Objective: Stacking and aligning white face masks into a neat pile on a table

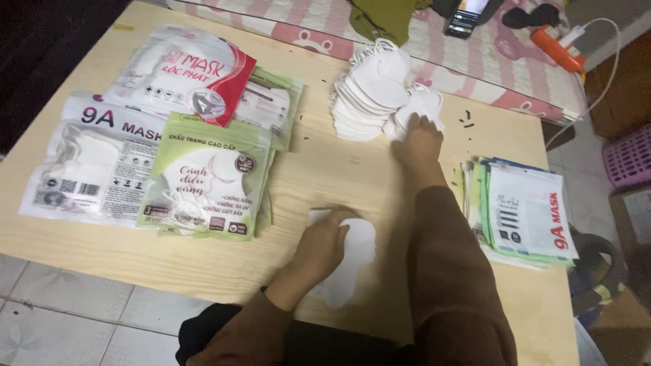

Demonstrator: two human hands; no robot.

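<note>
Fingers of the left hand (324, 245) press flat, ungripping, on a white mask (352, 261) near the surface's (325, 169) edge. The right hand (419, 141) reaches the far mask pile (380, 91), its grip hidden. A hasty tug could topple that leaning pile.

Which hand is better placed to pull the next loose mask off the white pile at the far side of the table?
Right. The right hand is stretched out with its fingers on the pile of loose white masks. The left hand is near the table's front edge, pressing flat on a white mask, well short of the pile.

dim indoor light | soft shadows | slight blur | dark left edge
</note>
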